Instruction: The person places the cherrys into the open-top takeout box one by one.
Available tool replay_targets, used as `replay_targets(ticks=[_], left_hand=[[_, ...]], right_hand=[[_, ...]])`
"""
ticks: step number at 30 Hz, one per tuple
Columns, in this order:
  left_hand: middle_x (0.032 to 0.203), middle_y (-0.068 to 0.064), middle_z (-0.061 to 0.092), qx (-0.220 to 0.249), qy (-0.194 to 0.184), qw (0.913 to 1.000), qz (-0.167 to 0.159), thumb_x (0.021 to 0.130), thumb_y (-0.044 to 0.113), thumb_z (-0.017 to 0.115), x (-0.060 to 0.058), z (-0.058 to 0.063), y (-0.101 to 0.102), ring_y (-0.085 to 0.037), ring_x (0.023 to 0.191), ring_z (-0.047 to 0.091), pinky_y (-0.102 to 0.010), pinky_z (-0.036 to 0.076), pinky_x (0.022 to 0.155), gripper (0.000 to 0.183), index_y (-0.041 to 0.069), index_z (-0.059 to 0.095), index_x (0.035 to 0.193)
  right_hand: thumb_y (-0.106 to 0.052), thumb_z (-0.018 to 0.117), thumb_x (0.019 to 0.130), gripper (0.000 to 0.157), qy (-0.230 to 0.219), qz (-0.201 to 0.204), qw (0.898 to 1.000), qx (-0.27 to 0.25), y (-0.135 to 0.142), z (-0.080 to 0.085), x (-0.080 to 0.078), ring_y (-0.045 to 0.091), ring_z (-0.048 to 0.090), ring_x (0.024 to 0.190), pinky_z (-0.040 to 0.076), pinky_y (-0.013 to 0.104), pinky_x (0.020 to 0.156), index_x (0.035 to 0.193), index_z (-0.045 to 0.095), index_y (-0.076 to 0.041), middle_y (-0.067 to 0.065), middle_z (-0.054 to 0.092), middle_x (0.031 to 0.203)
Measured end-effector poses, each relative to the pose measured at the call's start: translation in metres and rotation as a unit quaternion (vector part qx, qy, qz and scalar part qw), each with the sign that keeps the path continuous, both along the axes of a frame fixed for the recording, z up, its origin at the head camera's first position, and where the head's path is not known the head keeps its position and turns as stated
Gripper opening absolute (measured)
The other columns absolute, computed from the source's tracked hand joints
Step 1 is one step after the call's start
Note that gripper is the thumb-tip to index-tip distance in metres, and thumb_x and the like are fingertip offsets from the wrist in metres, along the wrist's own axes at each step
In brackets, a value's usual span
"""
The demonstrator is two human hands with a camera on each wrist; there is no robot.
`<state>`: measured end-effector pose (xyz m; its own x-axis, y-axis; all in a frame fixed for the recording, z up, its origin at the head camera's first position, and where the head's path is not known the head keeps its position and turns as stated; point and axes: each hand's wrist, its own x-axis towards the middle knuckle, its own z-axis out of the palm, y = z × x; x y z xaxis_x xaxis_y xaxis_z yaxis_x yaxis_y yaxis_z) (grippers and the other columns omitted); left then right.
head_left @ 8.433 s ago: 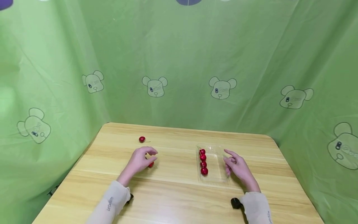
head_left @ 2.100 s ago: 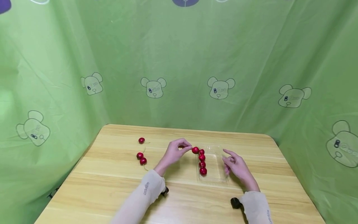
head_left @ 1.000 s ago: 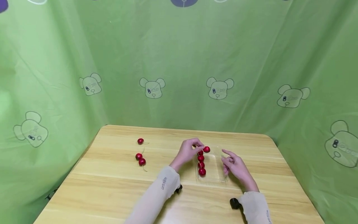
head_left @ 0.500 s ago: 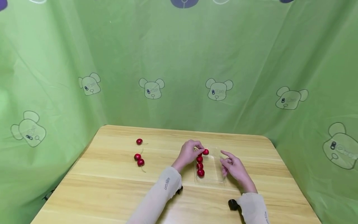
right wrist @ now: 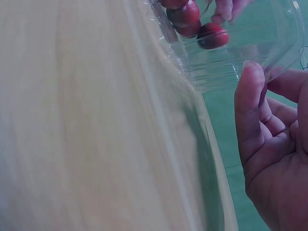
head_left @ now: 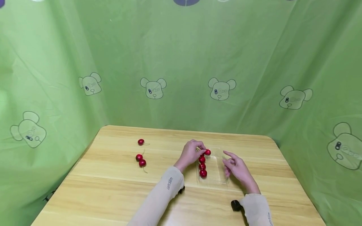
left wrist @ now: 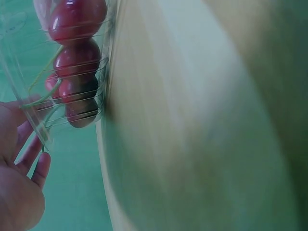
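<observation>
A clear plastic tray [head_left: 216, 182] stands right of the table's middle, with a column of red cherries [head_left: 202, 166] along its left side. My left hand [head_left: 190, 153] reaches over the tray's far left corner and pinches one more cherry [head_left: 207, 152] by its stem end, beside the top of the column. That cherry [right wrist: 213, 36] hangs just below the fingertips in the right wrist view. Left fingers partly cover the farthest cherry of the column. My right hand [head_left: 238, 169] holds the tray's right rim, its thumb [right wrist: 251, 82] against the wall in the right wrist view.
On the left of the wooden table [head_left: 113, 188] lie two touching cherries [head_left: 140, 160] with stems. A single cherry [head_left: 140, 142] lies farther back. A green curtain [head_left: 181, 62] with bear-head prints hangs behind and on both sides.
My left hand has carried a cherry from the left of the table rightward into the tray's far left corner, then lowered it slightly. The right hand has stayed at the rim.
</observation>
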<state>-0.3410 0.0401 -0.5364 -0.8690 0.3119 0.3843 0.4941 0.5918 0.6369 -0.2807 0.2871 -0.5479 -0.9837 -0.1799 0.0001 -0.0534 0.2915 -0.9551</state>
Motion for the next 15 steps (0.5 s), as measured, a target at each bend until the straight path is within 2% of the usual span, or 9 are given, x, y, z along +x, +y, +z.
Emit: replay_targets(ticks=[10, 15], left_hand=[[0.096, 0.009, 0.075, -0.045, 0.015, 0.9989, 0.004, 0.091, 0.023, 0.081, -0.0004, 0.0020, 0.0014, -0.013, 0.109, 0.062, -0.031, 0.051, 0.100, 0.005, 0.022, 0.078, 0.095], [0.099, 0.008, 0.074, -0.079, 0.039, 0.9961, 0.009, 0.091, 0.024, 0.081, -0.0015, 0.0021, 0.0024, -0.014, 0.110, 0.061, -0.031, 0.051, 0.102, 0.006, 0.021, 0.079, 0.095]], right_hand=[[-0.009, 0.057, 0.106, 0.058, 0.003, 0.002, 1.000, 0.004, 0.0004, 0.0021, 0.0009, 0.018, 0.063, 0.055, 0.060, 0.036, 0.055, 0.158, 0.033, 0.003, 0.025, 0.064, 0.079], [-0.010, 0.059, 0.106, 0.060, 0.002, 0.004, 1.000, -0.003, 0.0004, 0.0018, 0.0007, 0.019, 0.063, 0.054, 0.060, 0.036, 0.054, 0.158, 0.032, 0.003, 0.025, 0.063, 0.080]])
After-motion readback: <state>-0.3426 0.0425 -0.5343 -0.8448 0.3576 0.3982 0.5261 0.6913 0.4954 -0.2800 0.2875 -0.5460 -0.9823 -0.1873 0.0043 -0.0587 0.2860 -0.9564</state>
